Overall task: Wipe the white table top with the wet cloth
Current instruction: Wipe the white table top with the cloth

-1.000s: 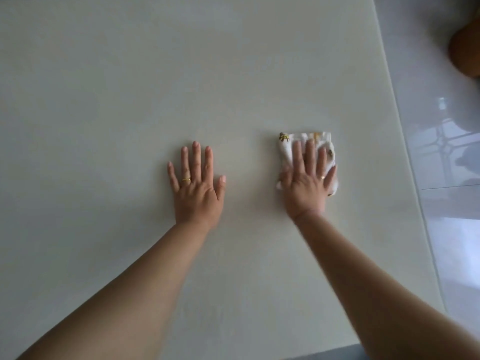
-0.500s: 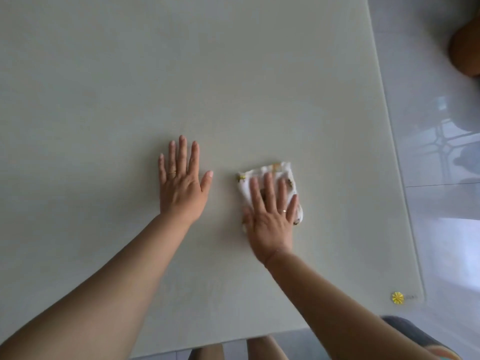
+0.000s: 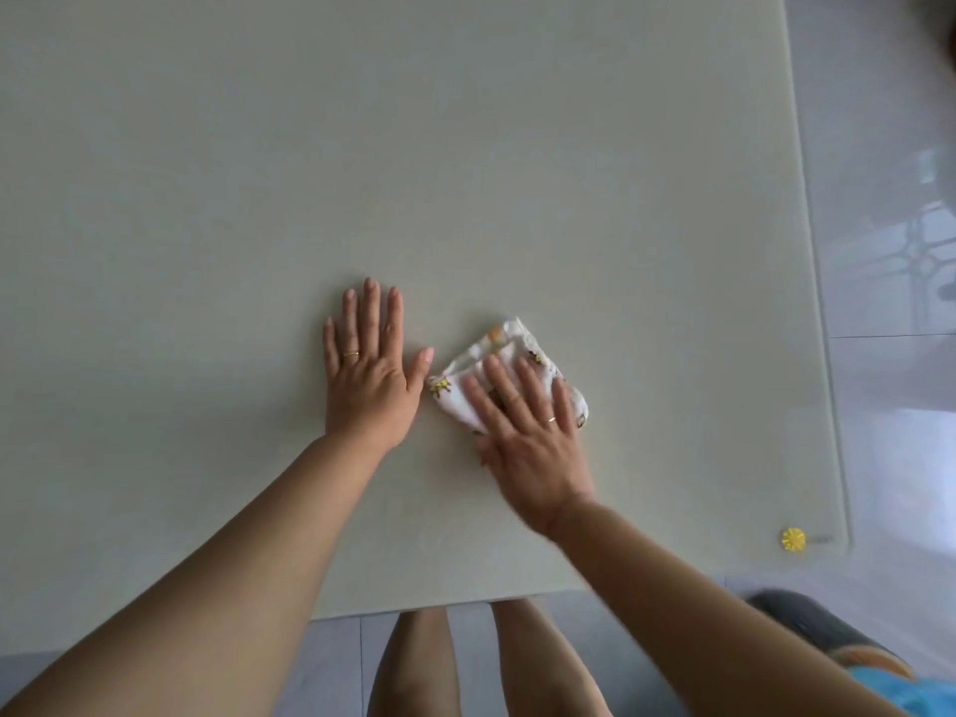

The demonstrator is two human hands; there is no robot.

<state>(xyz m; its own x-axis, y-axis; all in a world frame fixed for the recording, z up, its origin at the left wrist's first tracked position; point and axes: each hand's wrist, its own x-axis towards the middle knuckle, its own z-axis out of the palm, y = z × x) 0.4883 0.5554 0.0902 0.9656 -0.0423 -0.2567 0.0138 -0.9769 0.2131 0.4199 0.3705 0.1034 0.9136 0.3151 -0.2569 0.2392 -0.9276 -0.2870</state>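
The white table top [image 3: 465, 147] fills most of the view. A folded white cloth [image 3: 517, 354] with small yellow prints lies on it near the front edge. My right hand [image 3: 527, 432] presses flat on the cloth with straight, spread fingers and covers its near half. My left hand [image 3: 370, 372] rests flat on the bare table just left of the cloth, fingers straight, thumb tip close to the cloth's left corner.
The table's right edge runs down beside a glossy tiled floor [image 3: 890, 251]. A small yellow sticker [image 3: 793, 539] marks the near right corner. My legs [image 3: 465, 659] show below the front edge.
My right hand has slid the cloth leftward and toward me, up close to my left hand. My left hand stayed flat on the table.
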